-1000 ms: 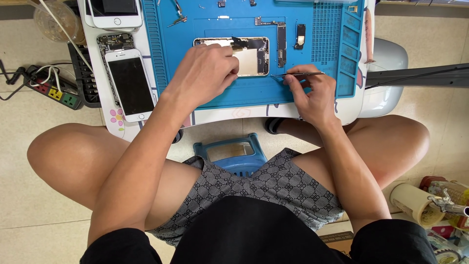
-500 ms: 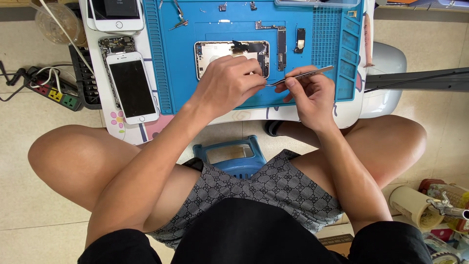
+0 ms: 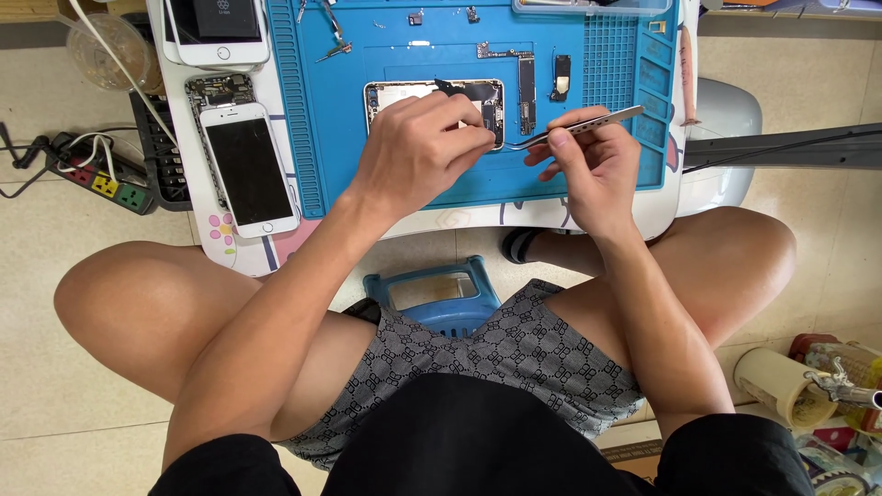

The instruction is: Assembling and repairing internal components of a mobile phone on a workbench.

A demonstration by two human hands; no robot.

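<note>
An opened phone body [image 3: 404, 95] lies on a blue work mat [image 3: 331, 138] on a small white table. My left hand [image 3: 418, 152] rests on the phone body, its fingers curled over the lower right part. My right hand [image 3: 588, 165] pinches metal tweezers [image 3: 574, 127], whose tips point left toward the phone's right edge beside my left fingertips. A long circuit board [image 3: 525, 87] and a small black part [image 3: 561, 76] lie on the mat just right of the phone.
A white phone [image 3: 250, 170] lies at the table's left over an opened frame; another white phone [image 3: 216, 28] sits above it. A power strip [image 3: 96, 174] is on the floor at left, a blue stool [image 3: 441, 294] between my knees, and clutter at lower right.
My right hand lifted the tweezers off the mat and angled them up to the right. My left hand shifted slightly over the phone body.
</note>
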